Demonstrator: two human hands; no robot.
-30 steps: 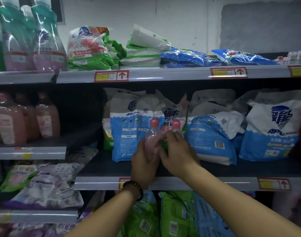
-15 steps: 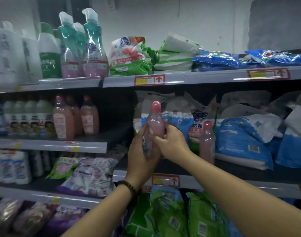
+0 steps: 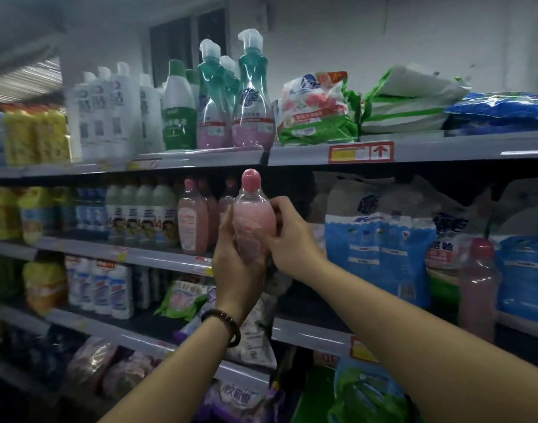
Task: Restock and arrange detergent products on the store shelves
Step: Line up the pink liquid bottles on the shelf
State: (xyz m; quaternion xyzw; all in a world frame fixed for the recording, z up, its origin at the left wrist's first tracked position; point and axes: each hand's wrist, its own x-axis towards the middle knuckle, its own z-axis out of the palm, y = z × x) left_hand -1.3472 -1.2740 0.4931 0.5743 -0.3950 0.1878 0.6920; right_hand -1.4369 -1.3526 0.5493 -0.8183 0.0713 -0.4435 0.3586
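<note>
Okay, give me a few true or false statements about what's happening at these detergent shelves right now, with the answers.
1. The left hand and the right hand both hold the pink bottle. True.
2. The held bottle has no cap. False: its pink cap is on.
3. The bracelet is on the right wrist. False: it is on the left wrist.
4. A second pink bottle stands upright next to the blue bags. True.
5. The teal pump bottles lie flat on the top shelf. False: they stand upright.
</note>
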